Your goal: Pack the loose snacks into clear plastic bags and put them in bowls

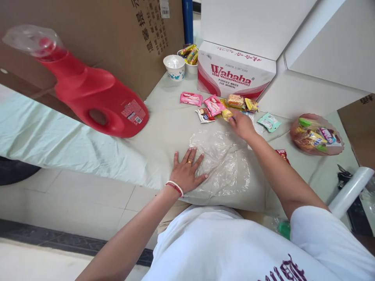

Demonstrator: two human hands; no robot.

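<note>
My left hand lies flat with spread fingers on the left edge of a clear plastic sheet on the table. At the snack pile, my right hand has its fingers closed on a small yellow-wrapped snack. Around it are two pink wafer packets, a red-and-white snack packet, an orange-topped cake piece and a yellow-and-brown packet. A mint-green packet rests to the right. My right forearm partly covers a red packet.
Behind the snacks stands a Wahaba-style water carton. Two paper cups are at the back, a patterned cup and one holding yellow sticks. A red jug stands left, a snack-filled pink bowl right, near a plastic film roll.
</note>
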